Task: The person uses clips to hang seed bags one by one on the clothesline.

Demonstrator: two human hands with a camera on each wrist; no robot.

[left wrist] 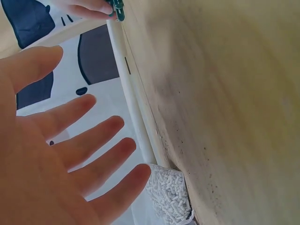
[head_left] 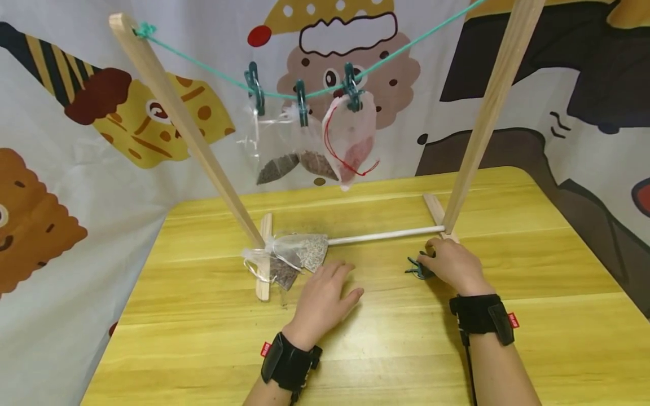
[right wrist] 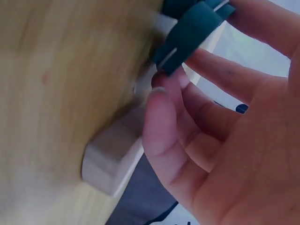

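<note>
At the far left a slanted pale wooden post (head_left: 188, 132) rises from a short wooden foot (head_left: 264, 259) on the yellow wooden table (head_left: 203, 327). A green cord (head_left: 203, 65) runs from its top and sags across to a second wooden post (head_left: 487, 113) on the right. Three dark green clothes pegs (head_left: 299, 98) clip small clear mesh pouches of grains (head_left: 304, 152) to the cord; the rightmost pouch has a red drawstring (head_left: 335, 152).

On the table, against the left foot of the frame, lie two sheer white drawstring pouches filled with grains (head_left: 294, 256) — one pale, one darker beneath it. The left hand (head_left: 325, 296) lies palm down just to the right of them, fingers straight and spread, holding nothing; the left wrist view shows the fingertips (left wrist: 136, 180) close to the pale pouch but apart from it.

A thin white round crossbar (head_left: 386, 235) runs along the table between the two feet of the frame.

Further right, the right hand (head_left: 454, 265) rests near the right foot of the frame (right wrist: 112, 159) with its fingers curled over a loose dark green plastic clothes peg (right wrist: 187, 37) lying on the table — in the right wrist view the fingers close round the peg, so the hand appears to grip it
</note>
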